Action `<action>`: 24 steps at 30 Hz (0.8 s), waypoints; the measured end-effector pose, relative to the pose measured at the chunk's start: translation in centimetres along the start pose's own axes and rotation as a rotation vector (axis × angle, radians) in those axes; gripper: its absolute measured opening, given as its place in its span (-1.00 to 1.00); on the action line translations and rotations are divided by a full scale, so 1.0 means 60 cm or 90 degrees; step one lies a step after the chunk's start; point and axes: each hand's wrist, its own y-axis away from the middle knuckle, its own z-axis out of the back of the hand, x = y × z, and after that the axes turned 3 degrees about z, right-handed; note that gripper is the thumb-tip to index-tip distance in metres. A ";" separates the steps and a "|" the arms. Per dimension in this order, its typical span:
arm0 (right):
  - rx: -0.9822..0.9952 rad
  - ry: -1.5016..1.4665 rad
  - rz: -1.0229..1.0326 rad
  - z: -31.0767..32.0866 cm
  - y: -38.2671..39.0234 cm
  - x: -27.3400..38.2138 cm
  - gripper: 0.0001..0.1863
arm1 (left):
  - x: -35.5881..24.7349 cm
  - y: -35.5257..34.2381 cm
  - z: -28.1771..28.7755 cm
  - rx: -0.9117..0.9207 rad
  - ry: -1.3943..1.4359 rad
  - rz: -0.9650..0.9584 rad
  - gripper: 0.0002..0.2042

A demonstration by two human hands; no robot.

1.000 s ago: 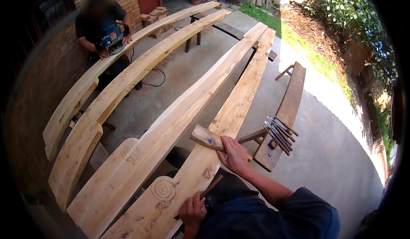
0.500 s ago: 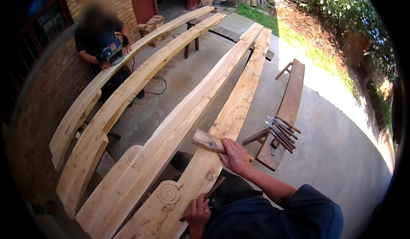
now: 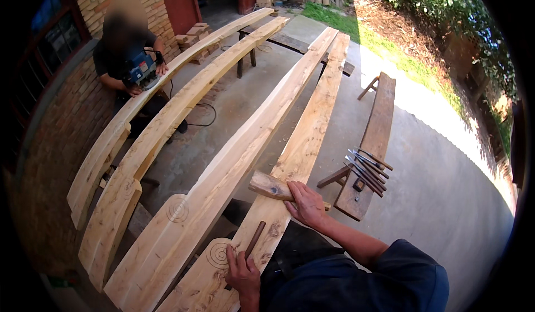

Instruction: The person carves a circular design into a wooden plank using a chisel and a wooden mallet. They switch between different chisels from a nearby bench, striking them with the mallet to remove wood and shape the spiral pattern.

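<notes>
My left hand (image 3: 243, 272) holds a chisel (image 3: 255, 239) over the nearest long timber beam (image 3: 262, 214). The chisel's dark handle sticks up from between my fingers; its lower end is mostly hidden by the hand. Beside my fingertips a spiral (image 3: 218, 253) is marked on the beam's rounded bump. My right hand (image 3: 306, 203) is wrapped round a wooden mallet (image 3: 270, 185), whose block head lies across the same beam. Just left runs a second beam (image 3: 239, 145), with another spiral (image 3: 177, 207) on its bump.
A narrow wooden bench (image 3: 379, 120) at right carries several chisels (image 3: 368, 170). Two more curved beams (image 3: 184, 97) lie at left, where a person (image 3: 120, 61) works with a blue power tool (image 3: 140, 69). A black cord (image 3: 209, 117) lies on the concrete floor (image 3: 434, 161).
My left hand has brought the chisel up and left onto the beam, close to the spiral. My right hand stays on the mallet, which has barely moved.
</notes>
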 end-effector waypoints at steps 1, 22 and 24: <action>-0.003 -0.002 0.000 0.001 0.000 0.001 -0.31 | 0.000 0.000 0.000 -0.001 0.001 -0.006 -0.74; -0.034 0.012 0.007 0.001 0.005 -0.010 -0.34 | -0.006 -0.009 -0.003 0.033 0.008 -0.022 -0.75; -0.021 0.006 0.001 0.003 0.002 -0.007 -0.34 | -0.004 -0.005 -0.005 0.032 0.004 -0.046 -0.75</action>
